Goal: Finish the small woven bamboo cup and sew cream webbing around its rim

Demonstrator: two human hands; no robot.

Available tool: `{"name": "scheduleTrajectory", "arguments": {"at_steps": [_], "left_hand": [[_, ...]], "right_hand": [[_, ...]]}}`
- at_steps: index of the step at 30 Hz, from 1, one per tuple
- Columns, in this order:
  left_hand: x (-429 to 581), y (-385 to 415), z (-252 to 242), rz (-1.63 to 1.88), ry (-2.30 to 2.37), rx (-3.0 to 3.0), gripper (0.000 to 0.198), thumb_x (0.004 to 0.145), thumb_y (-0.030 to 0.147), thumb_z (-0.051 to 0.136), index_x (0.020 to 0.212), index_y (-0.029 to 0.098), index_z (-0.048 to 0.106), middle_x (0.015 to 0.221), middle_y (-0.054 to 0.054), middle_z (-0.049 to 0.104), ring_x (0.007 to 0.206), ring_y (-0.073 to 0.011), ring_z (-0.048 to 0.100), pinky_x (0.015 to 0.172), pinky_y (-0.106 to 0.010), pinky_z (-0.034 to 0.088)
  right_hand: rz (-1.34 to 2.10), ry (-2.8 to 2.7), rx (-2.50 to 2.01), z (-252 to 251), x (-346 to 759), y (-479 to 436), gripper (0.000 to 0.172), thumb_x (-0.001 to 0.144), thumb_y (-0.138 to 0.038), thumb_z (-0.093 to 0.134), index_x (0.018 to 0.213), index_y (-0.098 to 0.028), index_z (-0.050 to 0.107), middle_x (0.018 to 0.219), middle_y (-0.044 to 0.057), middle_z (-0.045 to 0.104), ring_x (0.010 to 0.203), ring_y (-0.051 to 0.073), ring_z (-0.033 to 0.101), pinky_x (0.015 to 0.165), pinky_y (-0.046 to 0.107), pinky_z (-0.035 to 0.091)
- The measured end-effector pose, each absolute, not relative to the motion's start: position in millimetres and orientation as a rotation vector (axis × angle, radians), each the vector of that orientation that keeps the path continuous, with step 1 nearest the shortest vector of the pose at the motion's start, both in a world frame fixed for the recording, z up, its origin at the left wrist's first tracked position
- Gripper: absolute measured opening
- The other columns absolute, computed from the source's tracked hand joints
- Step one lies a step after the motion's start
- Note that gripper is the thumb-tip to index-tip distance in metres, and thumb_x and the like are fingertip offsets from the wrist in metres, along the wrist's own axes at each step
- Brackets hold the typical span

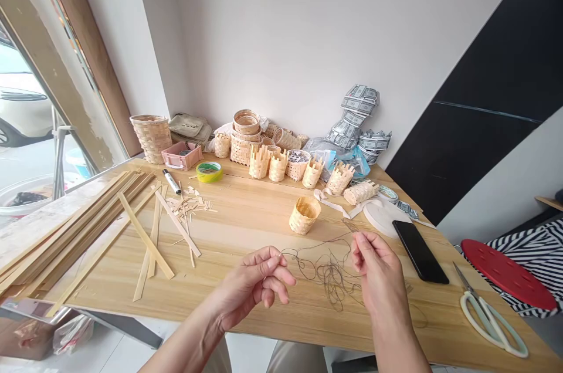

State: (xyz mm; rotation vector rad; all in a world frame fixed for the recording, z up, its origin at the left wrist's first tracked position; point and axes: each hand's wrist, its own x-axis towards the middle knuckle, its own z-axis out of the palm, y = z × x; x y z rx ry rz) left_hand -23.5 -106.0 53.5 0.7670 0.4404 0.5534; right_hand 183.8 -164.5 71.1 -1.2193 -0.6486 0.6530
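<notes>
Two bare hands reach forward over a wooden table (250, 206), seen from the wearer's own viewpoint. The left hand (258, 277) has its thumb and forefinger closed together on a dark thread (333, 282), with its other fingers loosely curled. The right hand (376, 264) pinches the same thread between thumb and bent fingers. Between the hands, the thread sags in a loose tangle of loops on the tabletop. Just beyond the tangle, a small woven basket (303, 221) stands upright with its mouth open. To the right of the right hand lie a black phone (421, 251) and, nearer the table's edge, scissors (492, 317) with pale handles; a flat white roll of ribbon (387, 216) touches the far end of the phone or lies just beside it. On the left side of the table are a few loose wooden strips (147, 235), a heap of small wood chips (191, 204), a marker (172, 181) and a yellow-green roll of tape (209, 172). A long stack of strips (83, 232) runs along the left edge. At the back, a row of small baskets (278, 166), some with uneven upright slats, stands near a pink box (182, 156) and a taller basket (152, 138). Behind them rises a pale wall (272, 39); a red stool seat (508, 273) is at far right.
</notes>
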Motion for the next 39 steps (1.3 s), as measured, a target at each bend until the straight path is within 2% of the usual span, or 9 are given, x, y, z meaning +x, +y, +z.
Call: {"name": "scheduleTrajectory", "arguments": {"at_steps": [6, 13, 16, 19, 22, 28, 31, 34, 39], "left_hand": [[-39.1, -94.8, 58.6, 0.755, 0.368, 0.674, 0.014, 0.078, 0.023, 0.059, 0.069, 0.013, 0.054, 0.059, -0.001, 0.056, 0.053, -0.0077, 0.053, 0.048, -0.014, 0.041], [-53.2, -85.2, 65.9, 1.127, 0.318, 0.630, 0.009, 0.071, 0.014, 0.063, 0.064, 0.010, 0.060, 0.096, -0.004, 0.052, 0.063, -0.0060, 0.047, 0.054, -0.016, 0.045], [-56.8, -86.4, 73.0, 1.196, 0.258, 0.580, 0.009, 0.073, 0.012, 0.058, 0.065, 0.009, 0.058, 0.108, -0.007, 0.052, 0.056, -0.0043, 0.045, 0.051, -0.017, 0.047], [-58.0, -88.1, 81.0, 1.227, 0.169, 0.399, 0.009, 0.074, 0.004, 0.050, 0.072, 0.008, 0.057, 0.092, -0.008, 0.057, 0.051, -0.0026, 0.044, 0.047, -0.012, 0.046], [-57.9, -89.0, 88.6, 1.248, 0.112, 0.243, 0.014, 0.074, -0.001, 0.042, 0.070, 0.009, 0.053, 0.072, -0.005, 0.054, 0.056, -0.0063, 0.051, 0.052, -0.013, 0.049], [-63.8, -95.1, 113.8, 1.325, 0.086, 0.128, 0.021, 0.081, 0.004, 0.028, 0.069, 0.014, 0.043, 0.063, -0.003, 0.050, 0.051, -0.0081, 0.050, 0.047, -0.017, 0.050], [-65.9, -101.1, 130.6, 1.360, 0.150, 0.057, 0.029, 0.087, 0.011, 0.017, 0.069, 0.017, 0.038, 0.057, -0.001, 0.048, 0.045, -0.0075, 0.047, 0.042, -0.015, 0.047], [-62.1, -108.9, 144.8, 1.377, 0.245, 0.015, 0.039, 0.089, 0.017, 0.003, 0.066, 0.018, 0.035, 0.051, 0.001, 0.044, 0.038, -0.0065, 0.044, 0.037, -0.014, 0.045], [-55.9, -122.3, 155.1, 1.381, 0.351, 0.046, 0.047, 0.086, 0.015, -0.007, 0.061, 0.020, 0.032, 0.046, 0.001, 0.041, 0.031, -0.0060, 0.041, 0.030, -0.012, 0.041]], "right_hand": [[0.586, -0.741, -1.544, 44.9, 198.0, -170.0, 0.031, 0.066, -0.049, 0.060, 0.069, -0.019, 0.052, 0.054, -0.005, 0.045, 0.045, 0.008, 0.038, 0.041, 0.020, 0.030], [0.543, -0.828, -1.755, 27.5, 213.0, -174.8, 0.028, 0.063, -0.046, 0.057, 0.064, -0.018, 0.057, 0.047, -0.003, 0.050, 0.042, 0.011, 0.043, 0.041, 0.022, 0.033], [0.510, -0.905, -1.822, 19.4, 215.8, -174.8, 0.026, 0.063, -0.044, 0.054, 0.059, -0.019, 0.057, 0.044, -0.003, 0.050, 0.042, 0.012, 0.044, 0.041, 0.023, 0.033], [0.476, -0.978, -1.891, 11.1, 217.1, -175.2, 0.024, 0.065, -0.042, 0.051, 0.058, -0.020, 0.057, 0.044, -0.003, 0.050, 0.042, 0.013, 0.045, 0.041, 0.023, 0.033], [0.431, -1.036, -1.976, 6.5, 223.2, -179.4, 0.024, 0.067, -0.041, 0.049, 0.058, -0.020, 0.056, 0.046, -0.003, 0.051, 0.043, 0.013, 0.046, 0.042, 0.023, 0.032], [0.273, -1.072, -2.176, 9.3, 242.9, -201.9, 0.022, 0.072, -0.038, 0.046, 0.063, -0.021, 0.055, 0.056, -0.001, 0.055, 0.050, 0.016, 0.049, 0.049, 0.026, 0.033], [0.252, -1.119, -2.211, 7.1, 237.2, -203.5, 0.019, 0.071, -0.038, 0.049, 0.073, -0.021, 0.057, 0.076, 0.003, 0.060, 0.067, 0.018, 0.055, 0.058, 0.027, 0.038], [0.242, -1.164, -2.226, 1.4, 223.6, -191.4, 0.023, 0.068, -0.040, 0.055, 0.082, -0.022, 0.057, 0.090, 0.005, 0.058, 0.083, 0.020, 0.055, 0.065, 0.027, 0.039], [0.241, -1.176, -2.237, -7.0, 204.0, -166.2, 0.008, 0.067, -0.026, 0.055, 0.065, -0.021, 0.050, 0.082, 0.003, 0.054, 0.074, 0.018, 0.054, 0.058, 0.025, 0.036]]}}
